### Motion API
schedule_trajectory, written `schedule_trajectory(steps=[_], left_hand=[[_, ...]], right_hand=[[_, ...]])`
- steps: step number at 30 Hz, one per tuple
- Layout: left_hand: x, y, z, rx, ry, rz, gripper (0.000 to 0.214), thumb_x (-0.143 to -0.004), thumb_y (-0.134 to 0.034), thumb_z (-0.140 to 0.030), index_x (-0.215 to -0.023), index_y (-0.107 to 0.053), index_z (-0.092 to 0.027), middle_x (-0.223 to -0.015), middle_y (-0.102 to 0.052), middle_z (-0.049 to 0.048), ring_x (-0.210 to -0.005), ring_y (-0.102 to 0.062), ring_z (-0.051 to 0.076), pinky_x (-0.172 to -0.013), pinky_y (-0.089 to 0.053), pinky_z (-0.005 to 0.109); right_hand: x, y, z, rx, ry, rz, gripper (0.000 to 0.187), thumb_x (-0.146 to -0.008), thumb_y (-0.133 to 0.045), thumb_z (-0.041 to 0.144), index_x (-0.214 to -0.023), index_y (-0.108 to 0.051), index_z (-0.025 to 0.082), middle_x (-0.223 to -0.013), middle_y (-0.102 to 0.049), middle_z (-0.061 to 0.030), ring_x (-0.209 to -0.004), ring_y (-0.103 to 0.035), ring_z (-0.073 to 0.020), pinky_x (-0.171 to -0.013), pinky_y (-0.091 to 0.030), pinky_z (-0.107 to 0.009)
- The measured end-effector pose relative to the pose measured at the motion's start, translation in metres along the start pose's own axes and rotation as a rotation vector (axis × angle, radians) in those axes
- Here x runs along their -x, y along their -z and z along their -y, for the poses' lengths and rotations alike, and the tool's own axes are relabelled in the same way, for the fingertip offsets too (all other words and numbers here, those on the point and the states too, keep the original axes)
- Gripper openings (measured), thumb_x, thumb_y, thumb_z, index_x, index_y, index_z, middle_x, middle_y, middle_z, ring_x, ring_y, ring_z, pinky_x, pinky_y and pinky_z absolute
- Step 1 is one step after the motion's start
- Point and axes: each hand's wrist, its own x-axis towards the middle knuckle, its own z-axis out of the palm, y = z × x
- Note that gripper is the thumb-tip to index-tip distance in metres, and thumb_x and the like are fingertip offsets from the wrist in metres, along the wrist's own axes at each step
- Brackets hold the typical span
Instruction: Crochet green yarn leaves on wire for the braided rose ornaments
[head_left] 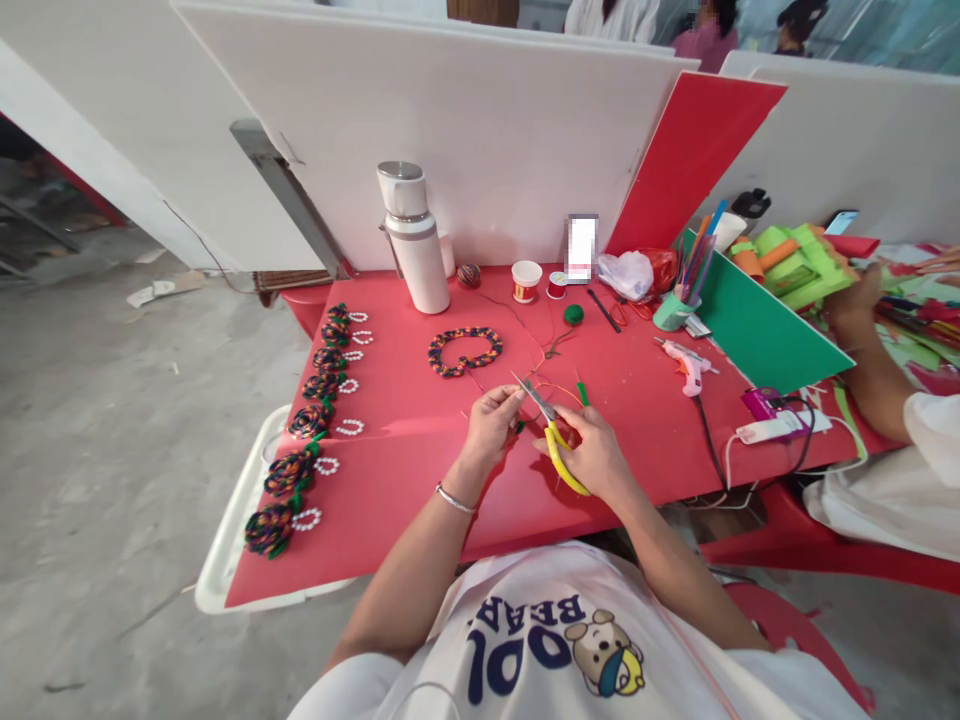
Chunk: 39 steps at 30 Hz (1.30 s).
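My right hand [592, 448] grips yellow-handled scissors [561, 460], whose blades point up and left toward the fingertips of my left hand [493, 425]. Those left fingers are pinched together around thin yarn; a small dark green bit shows just below them. Loose strands of yarn run from there up the table. Beyond my left hand lies a braided ring [465, 352] of dark multicoloured yarn. A green ball of yarn [573, 315] and a multicoloured ball of yarn [469, 276] sit farther back. A green-handled tool [583, 392] lies just past my right hand.
Several yarn rosettes [309, 420] with white bead loops [350, 427] line the left side. A white thermos [417, 250], paper cup [526, 282] and thread spool [556, 285] stand behind. At right are a pink glue gun [686, 366], power strip [780, 425] and a co-worker's arm [870, 360].
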Motion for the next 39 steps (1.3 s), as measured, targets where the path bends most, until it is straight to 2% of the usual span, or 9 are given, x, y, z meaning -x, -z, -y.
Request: schedule_trajectory(steps=[7, 13, 16, 20, 24, 28, 32, 35, 39], left_hand=[[-0.004, 0.002, 0.003, 0.036, -0.015, -0.015, 0.048, -0.060, -0.092, -0.050, -0.084, -0.069, -0.016, -0.044, -0.041, -0.0105, -0.032, -0.027, 0.003, -0.037, -0.015, 0.019], [-0.006, 0.004, 0.007, 0.055, 0.008, -0.053, 0.051, -0.057, -0.093, -0.050, -0.086, -0.068, -0.017, -0.042, -0.040, -0.0111, -0.033, -0.031, 0.004, -0.037, -0.015, 0.018], [-0.005, 0.003, 0.006, 0.041, 0.017, -0.045, 0.054, -0.056, -0.093, -0.054, -0.086, -0.067, -0.017, -0.041, -0.039, -0.0118, -0.031, -0.028, 0.005, -0.035, -0.014, 0.019], [-0.004, 0.001, 0.005, 0.008, 0.029, -0.048, 0.053, -0.057, -0.092, -0.055, -0.084, -0.068, -0.017, -0.040, -0.038, -0.0122, -0.029, -0.028, 0.004, -0.034, -0.015, 0.020], [-0.004, 0.001, 0.003, -0.009, 0.044, -0.065, 0.052, -0.058, -0.092, -0.055, -0.084, -0.068, -0.017, -0.041, -0.040, -0.0120, -0.029, -0.030, 0.004, -0.035, -0.016, 0.020], [-0.005, 0.000, 0.003, -0.016, 0.021, -0.098, 0.052, -0.057, -0.093, -0.053, -0.082, -0.068, -0.016, -0.040, -0.040, -0.0115, -0.031, -0.030, 0.004, -0.036, -0.016, 0.019], [-0.007, 0.000, 0.003, -0.024, 0.003, -0.135, 0.051, -0.057, -0.092, -0.052, -0.082, -0.068, -0.016, -0.040, -0.042, -0.0105, -0.032, -0.030, 0.003, -0.037, -0.015, 0.019], [-0.008, 0.001, 0.003, -0.036, 0.003, -0.174, 0.048, -0.060, -0.091, -0.050, -0.083, -0.067, -0.016, -0.041, -0.043, -0.0102, -0.033, -0.031, 0.004, -0.038, -0.015, 0.019], [-0.010, 0.002, 0.004, -0.054, 0.013, -0.203, 0.046, -0.064, -0.088, -0.051, -0.085, -0.067, -0.017, -0.041, -0.040, -0.0112, -0.032, -0.027, 0.003, -0.037, -0.013, 0.018]], right_hand=[[0.002, 0.000, -0.005, -0.046, -0.006, -0.044, 0.059, -0.085, -0.068, 0.062, -0.130, -0.072, 0.024, -0.086, -0.065, -0.0063, -0.078, -0.066, -0.0218, -0.076, -0.055, -0.032], [-0.007, 0.029, -0.014, -0.118, -0.135, -0.186, 0.067, -0.087, -0.059, 0.068, -0.129, -0.072, 0.018, -0.083, -0.065, -0.0072, -0.076, -0.064, -0.0220, -0.076, -0.056, -0.035], [-0.008, 0.037, -0.023, -0.045, -0.141, -0.099, 0.069, -0.084, -0.063, 0.067, -0.134, -0.068, 0.020, -0.089, -0.063, -0.0070, -0.078, -0.064, -0.0222, -0.077, -0.056, -0.036], [-0.001, 0.027, -0.023, -0.004, -0.092, 0.093, 0.065, -0.083, -0.070, 0.061, -0.138, -0.064, 0.028, -0.099, -0.063, -0.0057, -0.081, -0.065, -0.0200, -0.078, -0.055, -0.034], [-0.004, 0.027, -0.023, 0.024, -0.144, 0.063, 0.062, -0.085, -0.067, 0.061, -0.136, -0.066, 0.026, -0.093, -0.064, -0.0057, -0.078, -0.065, -0.0199, -0.075, -0.053, -0.032], [-0.018, 0.049, -0.051, 0.313, -0.377, -0.166, 0.069, -0.084, -0.066, 0.065, -0.141, -0.062, 0.026, -0.110, -0.066, -0.0145, -0.089, -0.068, -0.0283, -0.072, -0.051, -0.036], [-0.027, 0.066, -0.095, 0.526, -0.527, -0.091, 0.066, -0.085, -0.069, 0.049, -0.145, -0.059, 0.021, -0.122, -0.065, -0.0227, -0.098, -0.069, -0.0336, -0.075, -0.050, -0.039], [-0.026, 0.065, -0.110, 0.609, -0.462, -0.085, 0.054, -0.090, -0.062, 0.040, -0.137, -0.065, 0.013, -0.117, -0.069, -0.0254, -0.106, -0.067, -0.0367, -0.082, -0.050, -0.042], [-0.028, 0.053, -0.090, 0.564, -0.290, -0.195, 0.037, -0.094, -0.054, 0.031, -0.120, -0.075, 0.015, -0.116, -0.075, -0.0202, -0.110, -0.066, -0.0348, -0.089, -0.050, -0.043]])
